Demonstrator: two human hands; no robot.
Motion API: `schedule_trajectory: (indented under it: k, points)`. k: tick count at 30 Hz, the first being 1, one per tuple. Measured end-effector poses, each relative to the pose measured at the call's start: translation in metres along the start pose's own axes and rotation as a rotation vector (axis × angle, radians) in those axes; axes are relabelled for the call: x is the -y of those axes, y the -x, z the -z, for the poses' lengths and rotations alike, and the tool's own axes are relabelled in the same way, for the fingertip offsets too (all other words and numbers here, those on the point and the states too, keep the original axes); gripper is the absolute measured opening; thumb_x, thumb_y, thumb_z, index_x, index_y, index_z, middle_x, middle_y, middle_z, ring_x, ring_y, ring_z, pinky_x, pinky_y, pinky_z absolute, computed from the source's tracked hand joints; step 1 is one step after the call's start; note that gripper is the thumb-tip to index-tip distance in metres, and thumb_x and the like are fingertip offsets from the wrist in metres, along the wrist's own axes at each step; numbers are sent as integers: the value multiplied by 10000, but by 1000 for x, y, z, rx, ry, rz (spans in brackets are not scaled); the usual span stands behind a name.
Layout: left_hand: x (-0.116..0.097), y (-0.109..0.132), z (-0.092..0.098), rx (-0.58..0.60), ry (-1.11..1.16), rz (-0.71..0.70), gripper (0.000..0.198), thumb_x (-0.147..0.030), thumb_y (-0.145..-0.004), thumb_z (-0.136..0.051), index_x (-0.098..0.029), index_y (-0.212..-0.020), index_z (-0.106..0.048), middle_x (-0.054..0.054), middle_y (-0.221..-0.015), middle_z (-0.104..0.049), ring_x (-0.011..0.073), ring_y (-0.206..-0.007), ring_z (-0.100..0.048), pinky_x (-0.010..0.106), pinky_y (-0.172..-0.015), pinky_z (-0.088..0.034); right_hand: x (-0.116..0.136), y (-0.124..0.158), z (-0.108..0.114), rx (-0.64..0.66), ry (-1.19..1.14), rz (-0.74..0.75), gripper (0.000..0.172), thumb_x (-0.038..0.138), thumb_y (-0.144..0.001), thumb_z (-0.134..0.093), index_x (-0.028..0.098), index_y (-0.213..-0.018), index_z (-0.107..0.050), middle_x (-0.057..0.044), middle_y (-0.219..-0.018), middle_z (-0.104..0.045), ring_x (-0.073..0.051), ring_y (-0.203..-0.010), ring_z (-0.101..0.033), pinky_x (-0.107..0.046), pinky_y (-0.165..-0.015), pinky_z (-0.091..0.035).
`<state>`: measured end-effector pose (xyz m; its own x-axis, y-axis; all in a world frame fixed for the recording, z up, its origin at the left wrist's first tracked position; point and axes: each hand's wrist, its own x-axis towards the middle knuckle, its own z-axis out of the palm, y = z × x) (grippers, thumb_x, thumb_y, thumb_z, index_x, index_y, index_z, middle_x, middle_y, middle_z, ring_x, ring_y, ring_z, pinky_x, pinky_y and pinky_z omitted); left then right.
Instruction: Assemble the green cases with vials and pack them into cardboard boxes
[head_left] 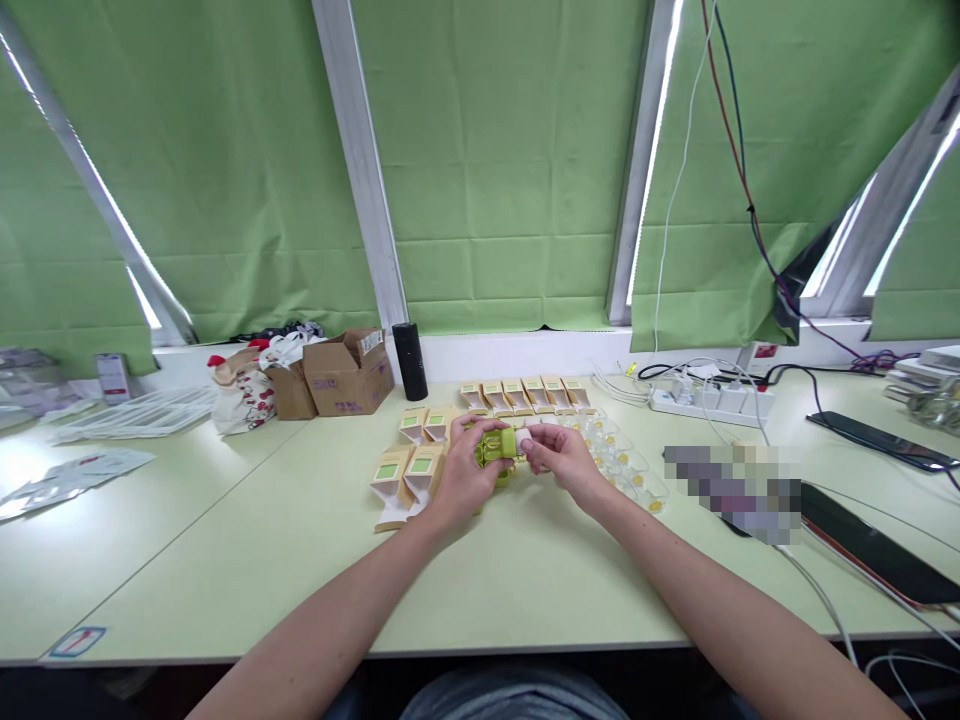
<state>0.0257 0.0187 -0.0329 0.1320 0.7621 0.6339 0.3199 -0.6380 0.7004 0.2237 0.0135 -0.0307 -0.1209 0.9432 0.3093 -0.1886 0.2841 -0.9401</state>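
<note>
The pale table (300, 590) stretches wide before me, the brown cardboard box (349, 390) standing toward its far edge, left of middle. Nearer, small folded cartons (390, 485) lie left of my hands, and clear plastic cups (622, 460) spread to the right.

My left hand (463, 468) and right hand (562, 452) meet above the table's middle, between its near and far edges. There I have the green plastic piece (495, 443), with the white cap (523, 437) at its right end. I judge the piece light, fairly stiff and a little slick, best gripped round its body, while the cap wants only a fingertip pinch.

Both forearms slant inward over the near edge. My left fingers are curled closed around the green body; my right thumb and index finger nip the white cap, other fingers folded. Whether either hand rests on the table I cannot tell.
</note>
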Motion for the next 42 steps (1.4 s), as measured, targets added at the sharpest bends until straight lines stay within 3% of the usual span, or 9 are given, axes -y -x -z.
schedule_trajectory:
  k: [6, 12, 19, 24, 33, 38, 42]
  points:
    - [0, 2, -1, 7, 0, -5, 464, -92, -746, -833, -295, -1158, -767, 69, -1290, -531, 292, -1332, -580, 461, -1192, -490, -3, 2, -2, -5, 16, 25, 481, 593, -700, -933, 195, -934, -798, 2, -715, -670, -118, -554, -532, -291, -571, -447]
    - [1, 4, -1, 23, -57, -39, 452, -108, -782, -824, -256, -1198, -729, 87, -1306, -520, 297, -1341, -569, 461, -1148, -526, -5, 4, -3, 2, 67, 100, 587, 585, -776, -881, 210, -1216, -778, 57, -681, -558, -124, -588, -529, -282, -574, -490]
    - [-2, 7, -3, 9, -267, -269, 451, -78, -887, -711, -228, -1310, -664, 127, -1312, -650, 337, -1390, -458, 528, -1129, -510, -10, 2, -2, -13, 107, 125, 559, 617, -795, -854, 208, -1169, -786, 41, -705, -590, -128, -592, -555, -291, -566, -550]
    - [-7, 7, -5, -26, -381, -366, 421, -193, -931, -751, -221, -1339, -653, 127, -1388, -692, 360, -1357, -465, 578, -1137, -466, -14, 2, -4, -48, 89, 141, 568, 637, -782, -858, 200, -1137, -776, 21, -728, -632, -150, -639, -598, -307, -576, -586]
    - [-6, 12, -10, 43, -423, -323, 471, -257, -1025, -640, -189, -1485, -564, 149, -1325, -709, 324, -1206, -593, 496, -1013, -545, -17, 4, -8, -74, 106, 132, 565, 652, -784, -858, 203, -1101, -729, -21, -837, -706, -185, -726, -673, -329, -606, -626]
    - [-8, 12, -9, 64, -446, -298, 518, -297, -1051, -594, -158, -1545, -525, 170, -1288, -711, 339, -1221, -556, 507, -1026, -531, -15, 8, -7, -51, 167, 186, 500, 613, -842, -817, 212, -1117, -699, -34, -873, -707, -202, -790, -692, -329, -647, -612]
    - [-9, 11, -8, 38, -462, -243, 559, -347, -1060, -567, -145, -1576, -499, 186, -1260, -693, 359, -1249, -527, 563, -1074, -491, -12, 11, -3, -29, 283, 273, 384, 484, -894, -777, 219, -1156, -685, -37, -901, -717, -203, -830, -699, -346, -723, -608]
